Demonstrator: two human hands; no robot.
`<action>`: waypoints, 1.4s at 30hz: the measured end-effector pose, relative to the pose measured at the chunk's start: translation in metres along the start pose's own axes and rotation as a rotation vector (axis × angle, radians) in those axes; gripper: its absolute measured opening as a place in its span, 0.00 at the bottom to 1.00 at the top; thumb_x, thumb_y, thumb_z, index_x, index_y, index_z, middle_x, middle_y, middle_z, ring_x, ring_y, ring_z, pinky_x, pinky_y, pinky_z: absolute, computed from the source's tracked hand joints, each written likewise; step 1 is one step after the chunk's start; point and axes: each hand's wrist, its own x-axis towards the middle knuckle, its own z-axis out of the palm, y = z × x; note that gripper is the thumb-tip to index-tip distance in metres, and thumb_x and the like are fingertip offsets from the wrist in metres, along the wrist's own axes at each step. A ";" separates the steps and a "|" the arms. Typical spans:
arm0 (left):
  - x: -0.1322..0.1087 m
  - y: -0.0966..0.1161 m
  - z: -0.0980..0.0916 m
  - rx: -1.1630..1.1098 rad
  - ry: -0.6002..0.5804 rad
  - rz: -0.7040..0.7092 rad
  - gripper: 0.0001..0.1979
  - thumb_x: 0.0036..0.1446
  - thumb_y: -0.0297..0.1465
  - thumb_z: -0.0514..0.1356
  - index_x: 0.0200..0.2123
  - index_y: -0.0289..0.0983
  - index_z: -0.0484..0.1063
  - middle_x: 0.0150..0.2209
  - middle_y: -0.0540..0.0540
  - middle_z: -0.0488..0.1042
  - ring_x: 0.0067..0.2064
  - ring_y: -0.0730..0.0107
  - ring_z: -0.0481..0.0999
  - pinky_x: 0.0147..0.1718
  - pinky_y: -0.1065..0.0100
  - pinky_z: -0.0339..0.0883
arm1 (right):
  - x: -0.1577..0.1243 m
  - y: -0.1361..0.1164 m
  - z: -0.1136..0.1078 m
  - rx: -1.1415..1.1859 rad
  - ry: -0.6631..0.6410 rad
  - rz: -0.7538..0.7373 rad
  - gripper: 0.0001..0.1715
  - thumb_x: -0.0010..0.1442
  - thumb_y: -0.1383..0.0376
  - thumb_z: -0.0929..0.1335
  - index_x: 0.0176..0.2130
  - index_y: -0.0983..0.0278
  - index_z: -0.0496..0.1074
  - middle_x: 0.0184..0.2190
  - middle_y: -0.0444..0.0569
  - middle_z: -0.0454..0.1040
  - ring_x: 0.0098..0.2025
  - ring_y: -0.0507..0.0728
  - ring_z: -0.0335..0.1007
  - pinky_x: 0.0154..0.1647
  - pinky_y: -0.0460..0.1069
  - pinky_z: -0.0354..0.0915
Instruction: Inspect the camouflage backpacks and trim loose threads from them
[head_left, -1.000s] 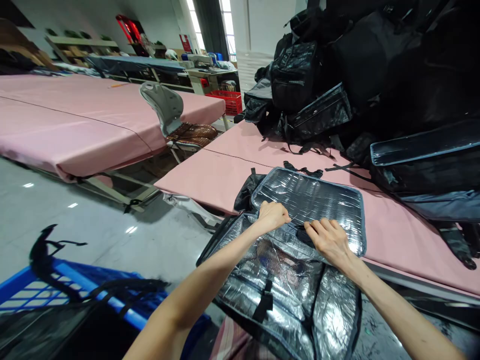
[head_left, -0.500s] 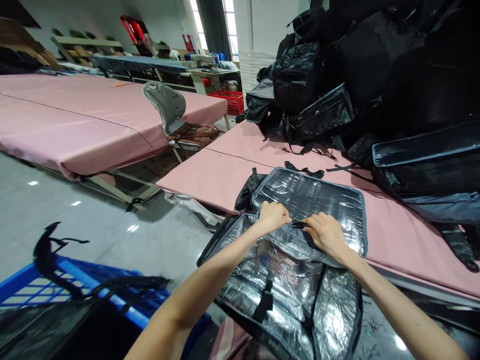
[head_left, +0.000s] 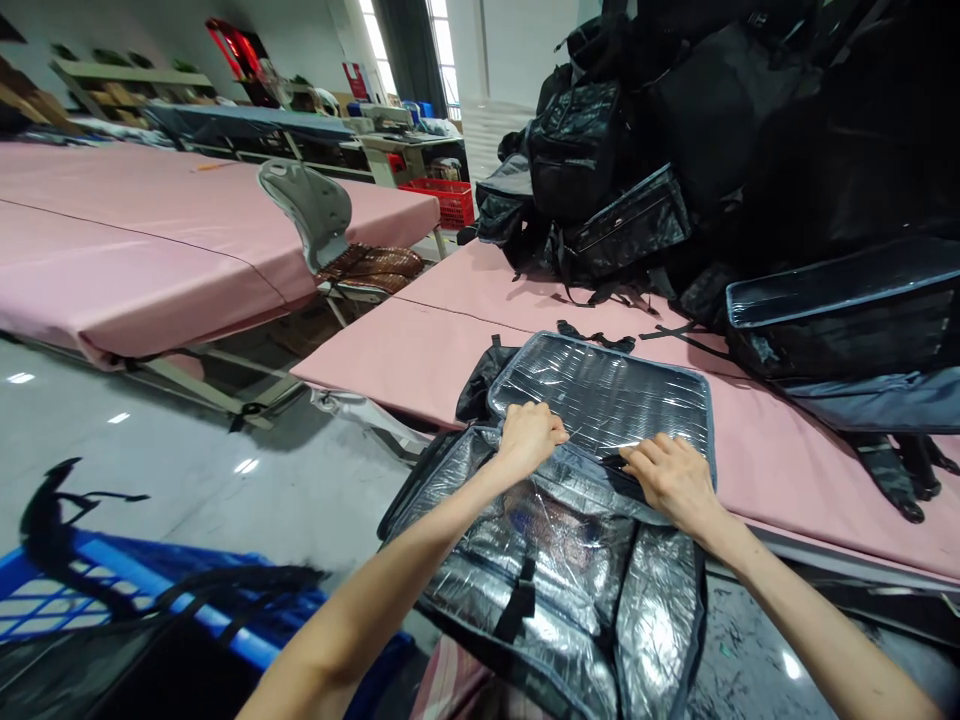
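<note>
An insulated bag (head_left: 570, 570) with a crinkled silver lining lies open before me, its lower part over the table's edge. Its lid (head_left: 607, 385), lined with clear film and edged in grey piping, is folded back onto the pink table. My left hand (head_left: 531, 438) is closed in a pinch at the seam between lid and body; what its fingertips hold is too small to make out. To its right, my right hand (head_left: 670, 478) is closed on a small black pointed object (head_left: 613, 461), mostly hidden by the fingers. A black strap with a buckle (head_left: 517, 605) lies across the lining.
Black bags (head_left: 675, 150) are piled high at the back right of the pink table (head_left: 420, 340). A blue crate (head_left: 180, 590) with straps and a black bag stands low at left. Behind are a grey chair (head_left: 307, 210), another pink table (head_left: 150, 230) and a red crate (head_left: 442, 203).
My hands have moved apart along the seam, the right one going rightward relative to the bag. The whole view has shifted slightly, so everything sits further left.
</note>
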 end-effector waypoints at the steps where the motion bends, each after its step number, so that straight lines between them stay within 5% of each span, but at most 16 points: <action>1: -0.007 0.004 0.002 0.018 0.092 0.019 0.11 0.58 0.34 0.54 0.30 0.40 0.76 0.33 0.46 0.72 0.39 0.64 0.66 0.39 0.61 0.51 | -0.001 0.000 0.000 -0.008 0.000 0.000 0.10 0.62 0.65 0.63 0.37 0.63 0.73 0.26 0.48 0.70 0.31 0.54 0.58 0.30 0.50 0.46; 5: -0.032 0.022 0.017 0.077 0.272 0.170 0.11 0.58 0.36 0.55 0.31 0.39 0.75 0.33 0.46 0.70 0.39 0.64 0.63 0.41 0.58 0.49 | -0.002 -0.001 0.001 -0.010 0.004 0.006 0.10 0.62 0.64 0.63 0.38 0.63 0.73 0.26 0.48 0.71 0.31 0.54 0.58 0.31 0.51 0.47; 11: -0.033 0.041 0.028 0.094 0.202 0.152 0.08 0.57 0.29 0.56 0.28 0.37 0.73 0.31 0.46 0.70 0.37 0.64 0.63 0.39 0.58 0.50 | -0.006 -0.002 0.002 -0.004 0.042 0.005 0.11 0.62 0.64 0.62 0.40 0.63 0.73 0.28 0.48 0.72 0.31 0.54 0.58 0.31 0.51 0.48; 20: -0.036 0.043 0.026 -0.047 0.144 0.197 0.07 0.56 0.26 0.55 0.28 0.37 0.71 0.32 0.49 0.69 0.38 0.68 0.63 0.38 0.62 0.51 | -0.003 -0.014 -0.002 -0.102 0.118 -0.135 0.13 0.62 0.73 0.60 0.39 0.67 0.73 0.26 0.48 0.70 0.31 0.54 0.57 0.31 0.51 0.47; 27: -0.057 0.032 0.023 -0.096 0.086 0.259 0.13 0.59 0.34 0.53 0.27 0.40 0.74 0.31 0.50 0.71 0.38 0.69 0.65 0.41 0.61 0.51 | -0.017 -0.008 -0.002 0.027 0.136 0.049 0.09 0.62 0.67 0.63 0.37 0.65 0.73 0.25 0.47 0.70 0.31 0.54 0.59 0.30 0.50 0.49; 32: -0.077 0.035 0.068 -0.228 0.211 -0.003 0.12 0.57 0.39 0.56 0.39 0.40 0.73 0.35 0.49 0.73 0.35 0.70 0.70 0.37 0.66 0.58 | -0.037 -0.011 -0.009 0.057 0.135 0.092 0.09 0.61 0.66 0.64 0.41 0.65 0.72 0.28 0.47 0.71 0.31 0.54 0.58 0.32 0.49 0.51; 35: -0.070 0.050 0.095 -0.337 0.253 -0.169 0.08 0.56 0.36 0.58 0.36 0.39 0.72 0.34 0.50 0.73 0.31 0.73 0.71 0.31 0.70 0.60 | -0.041 -0.020 -0.010 -0.013 0.154 -0.017 0.10 0.61 0.69 0.62 0.42 0.65 0.71 0.27 0.47 0.71 0.30 0.53 0.58 0.30 0.50 0.49; 42: -0.061 0.057 0.093 -0.508 0.301 -0.181 0.08 0.57 0.30 0.54 0.27 0.38 0.70 0.28 0.51 0.70 0.27 0.77 0.67 0.29 0.74 0.59 | -0.029 -0.027 -0.009 -0.195 0.154 -0.171 0.13 0.60 0.75 0.60 0.40 0.68 0.71 0.25 0.48 0.69 0.28 0.53 0.57 0.29 0.51 0.47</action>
